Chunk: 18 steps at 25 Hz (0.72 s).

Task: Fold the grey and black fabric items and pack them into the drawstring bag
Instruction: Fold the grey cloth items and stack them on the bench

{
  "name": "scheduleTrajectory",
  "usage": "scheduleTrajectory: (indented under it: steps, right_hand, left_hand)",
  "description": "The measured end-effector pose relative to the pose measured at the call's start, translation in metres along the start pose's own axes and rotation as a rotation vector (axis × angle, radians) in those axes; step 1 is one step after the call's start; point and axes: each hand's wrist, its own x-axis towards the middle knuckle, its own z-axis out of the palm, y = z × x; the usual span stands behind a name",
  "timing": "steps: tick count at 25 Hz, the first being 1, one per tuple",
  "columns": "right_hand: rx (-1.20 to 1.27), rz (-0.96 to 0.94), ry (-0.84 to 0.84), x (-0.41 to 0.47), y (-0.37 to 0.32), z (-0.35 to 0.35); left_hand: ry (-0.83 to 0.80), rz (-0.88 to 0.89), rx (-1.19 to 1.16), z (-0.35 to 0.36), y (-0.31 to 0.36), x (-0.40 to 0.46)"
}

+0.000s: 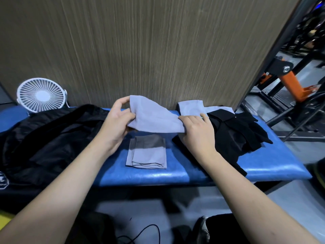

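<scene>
While a folded grey square cloth (pixel 146 153) lies finished at six o'clock of it on the blue padded bench (pixel 202 166), the left hand (pixel 117 123) and right hand (pixel 196 132) pinch opposite ends of a light grey cloth (pixel 154 117), stretching it flat, likely for folding, black garments (pixel 233 132) waiting at three o'clock.

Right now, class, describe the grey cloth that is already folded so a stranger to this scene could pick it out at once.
Find the long blue padded bench in front of the wood-grain wall. Near its front edge, between the person's two forearms, lies a small flat grey folded cloth rectangle. Unlike the loose grey cloth held up above it by both hands, it rests untouched, with neat stacked edges showing.
</scene>
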Motion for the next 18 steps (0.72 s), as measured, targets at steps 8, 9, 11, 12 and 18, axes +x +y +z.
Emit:
scheduleTrajectory:
  steps: [8, 9, 11, 12, 18]
  right_hand:
    - [0.014, 0.029, -0.044, -0.038, 0.019, -0.041]
    - [0.052, 0.05, -0.073, -0.042, 0.021, -0.046]
    - [0.246, 0.1, -0.129, -0.049, 0.026, -0.052]
    - [0.406, 0.141, -0.168, -0.052, 0.029, -0.054]
    - [0.787, 0.361, -0.153, -0.061, 0.034, -0.052]
  left_hand:
    - [-0.049, 0.093, 0.563, -0.032, -0.015, -0.018]
    - [-0.086, 0.066, 0.583, -0.032, -0.018, -0.021]
    - [-0.157, 0.024, 0.596, -0.037, -0.021, -0.026]
    - [-0.191, 0.01, 0.602, -0.041, -0.023, -0.028]
    - [-0.271, -0.051, 0.606, -0.042, -0.03, -0.036]
